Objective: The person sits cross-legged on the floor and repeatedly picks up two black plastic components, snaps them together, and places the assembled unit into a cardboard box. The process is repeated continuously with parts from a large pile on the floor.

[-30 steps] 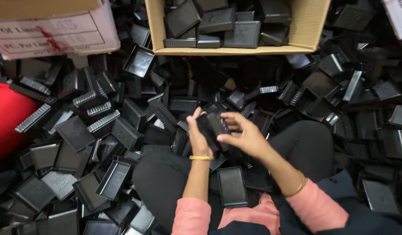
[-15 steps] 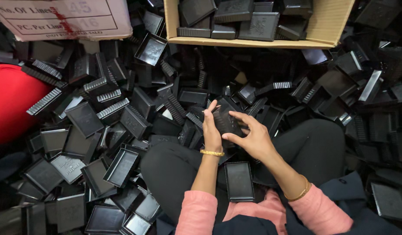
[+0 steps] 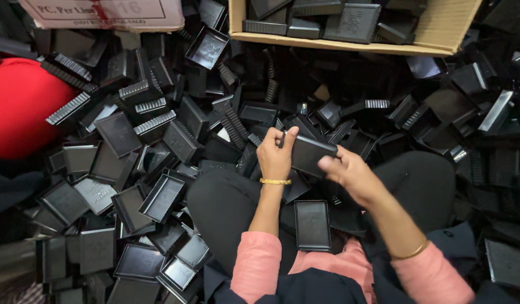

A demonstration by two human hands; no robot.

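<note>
Black tray (image 3: 312, 153) sits mid-frame, held over the lap between both hands. Left hand (image 3: 276, 155) wraps its left end, fingers curled over the top edge, thumb side toward the wrist. Right hand (image 3: 350, 173) pinches the right end, fingers bent, wrist angling in from lower right. Progress, judging by layout: cardboard box (image 3: 356, 45) at top of frame already holds a layer of trays; one more tray (image 3: 312, 224) lies flat on the lap below the hands. Big loose pile (image 3: 130, 169) covers the floor left and right, so most remains. Red object (image 3: 18, 118) at left edge, unclear what.
</note>
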